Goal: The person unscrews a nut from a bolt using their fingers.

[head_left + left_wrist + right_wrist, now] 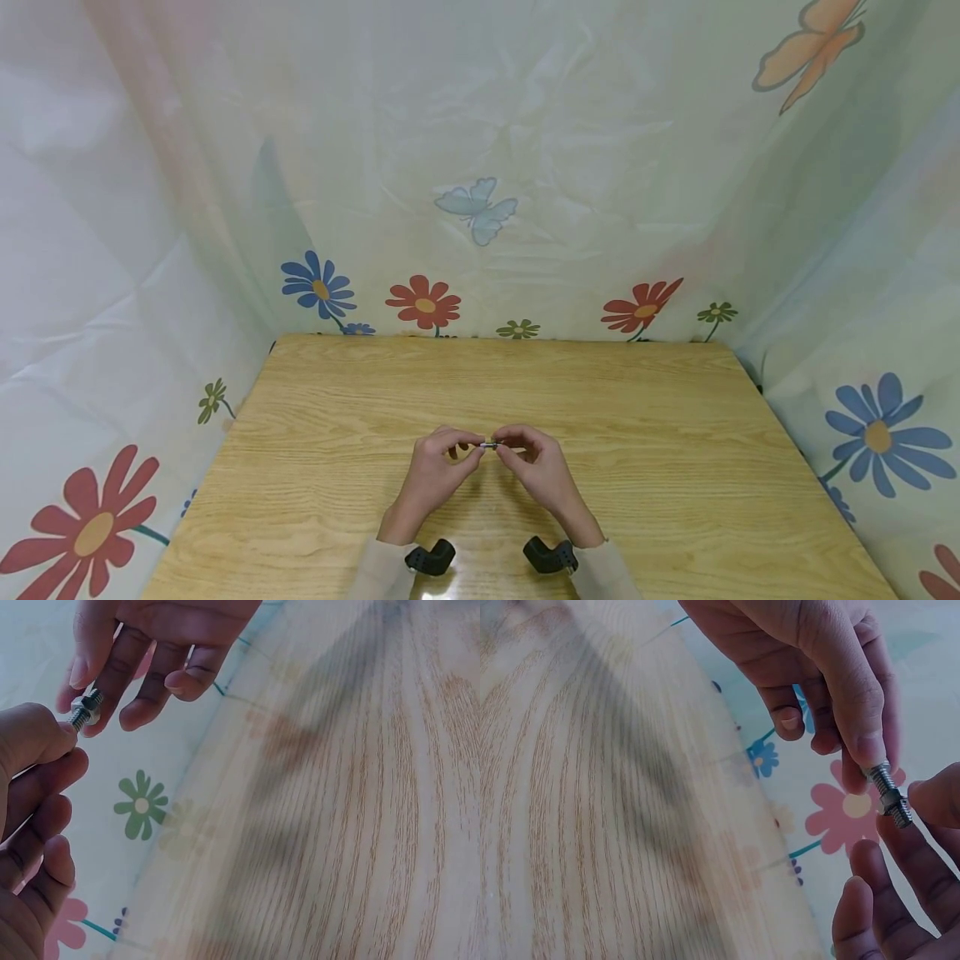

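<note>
A small threaded metal bolt (78, 720) with a hex nut (86, 711) on its shank is held between the two hands. My left hand (435, 471) pinches one end of the bolt between thumb and forefinger; its head is hidden by the fingertips. My right hand (542, 471) has its thumb and forefinger around the nut near the bolt's free end. In the right wrist view, the thumb (934, 796) lies close beside the nut and a finger (911, 851) sits under it. The other fingers of both hands are loosely bent.
Both hands are above a light wooden table (637, 400). Pale curtains (570, 167) printed with flowers and butterflies surround its back and sides. A black device is strapped to each wrist, one on the left (431, 558) and one on the right (550, 557).
</note>
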`<state>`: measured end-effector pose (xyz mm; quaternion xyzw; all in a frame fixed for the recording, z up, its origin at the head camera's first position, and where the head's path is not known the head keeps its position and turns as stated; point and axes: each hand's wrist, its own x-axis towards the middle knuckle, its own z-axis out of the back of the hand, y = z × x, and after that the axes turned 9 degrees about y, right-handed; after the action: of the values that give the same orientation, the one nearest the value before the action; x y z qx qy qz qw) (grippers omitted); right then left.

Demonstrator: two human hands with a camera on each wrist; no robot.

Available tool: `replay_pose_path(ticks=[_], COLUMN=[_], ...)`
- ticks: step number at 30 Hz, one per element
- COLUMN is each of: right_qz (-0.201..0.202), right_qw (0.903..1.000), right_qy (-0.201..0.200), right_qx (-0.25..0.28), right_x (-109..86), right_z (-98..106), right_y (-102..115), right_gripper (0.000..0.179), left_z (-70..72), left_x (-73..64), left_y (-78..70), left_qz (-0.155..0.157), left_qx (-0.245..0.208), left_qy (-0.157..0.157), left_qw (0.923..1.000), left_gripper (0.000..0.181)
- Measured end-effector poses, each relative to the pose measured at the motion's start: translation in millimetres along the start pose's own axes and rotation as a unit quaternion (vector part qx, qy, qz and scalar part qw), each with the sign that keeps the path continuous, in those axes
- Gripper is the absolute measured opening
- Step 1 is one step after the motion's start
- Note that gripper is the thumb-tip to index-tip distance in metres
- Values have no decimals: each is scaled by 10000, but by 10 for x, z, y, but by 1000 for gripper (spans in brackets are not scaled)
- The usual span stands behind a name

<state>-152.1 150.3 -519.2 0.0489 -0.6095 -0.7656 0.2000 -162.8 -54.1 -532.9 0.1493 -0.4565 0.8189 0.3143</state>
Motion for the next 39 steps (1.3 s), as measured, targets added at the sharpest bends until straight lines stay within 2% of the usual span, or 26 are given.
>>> replay_pose_path(ticks=[4,12,18,26,33,39], right_qz=[-16,-488,-762,-661,-442,-214], right_qw=[10000,9984,9966,9975,9988,9997], right_qy=[-73,-269,-310,-160,-140,-50], right_qx=[20,65,-90,-215,-165,-92], right_x=[7,14,13,18,2,1], right_z=[-8,-14,-23,-33,-28,-11], right_y=[-3,24,39,1,51,-4], right_gripper=[27,32,25,17,19,19], left_z=[-7,-5,3,-7,-1,-1], left_x=[1,16,19,8,13,12], left_y=[13,-5,-13,-7,-36,-35], left_qz=[-47,58,85,27,75,72], left_qx=[30,31,30,78,50,46], left_qy=[-48,-111,-104,-120,-141,-141], left_qw=[10000,9999,9999,9999,9999,9999], left_gripper=[10,12,10,11,13,14])
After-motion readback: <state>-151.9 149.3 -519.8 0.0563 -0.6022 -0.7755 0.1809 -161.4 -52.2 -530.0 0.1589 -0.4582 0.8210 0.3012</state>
